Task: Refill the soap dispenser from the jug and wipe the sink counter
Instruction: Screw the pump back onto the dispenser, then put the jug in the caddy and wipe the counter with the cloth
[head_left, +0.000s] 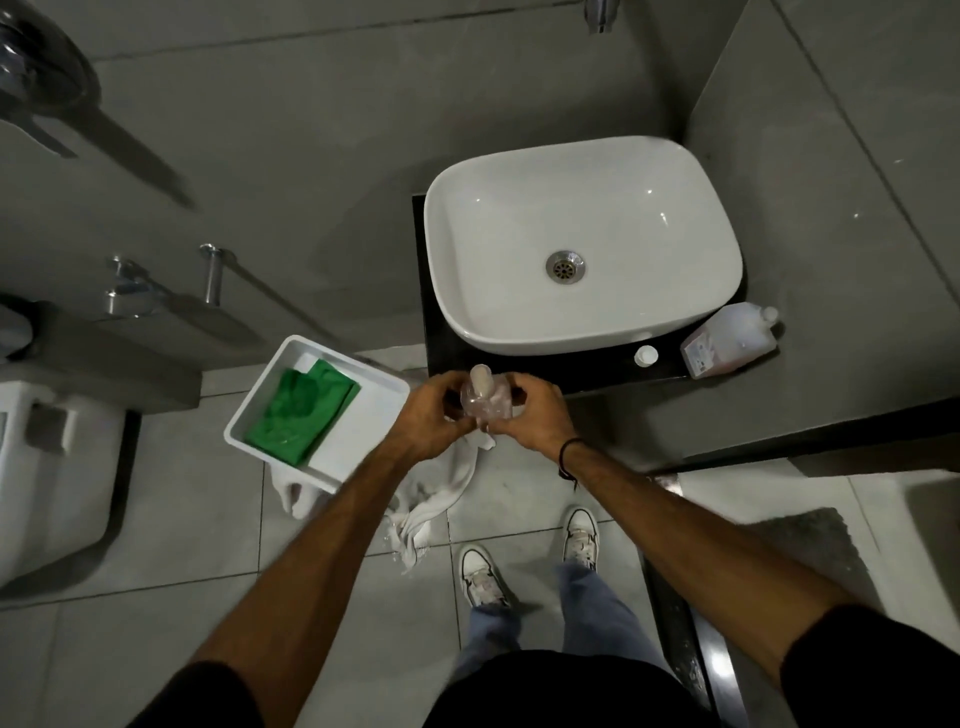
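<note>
A clear soap dispenser (484, 397) with a pale pump top is held between both hands, just in front of the dark sink counter (597, 366). My left hand (435, 413) grips its left side and my right hand (530, 415) grips its right side. A white cloth (441, 488) hangs down below the hands. The translucent soap jug (727, 340) with a pinkish label stands on the counter right of the white basin (582, 244). Its white cap (645, 356) lies on the counter beside it.
A white tray (358, 415) holding a green cloth (304, 410) sits left of the hands. A toilet (47, 467) is at far left. Grey tiled walls surround the basin. My white shoes (530, 556) stand on the tiled floor below.
</note>
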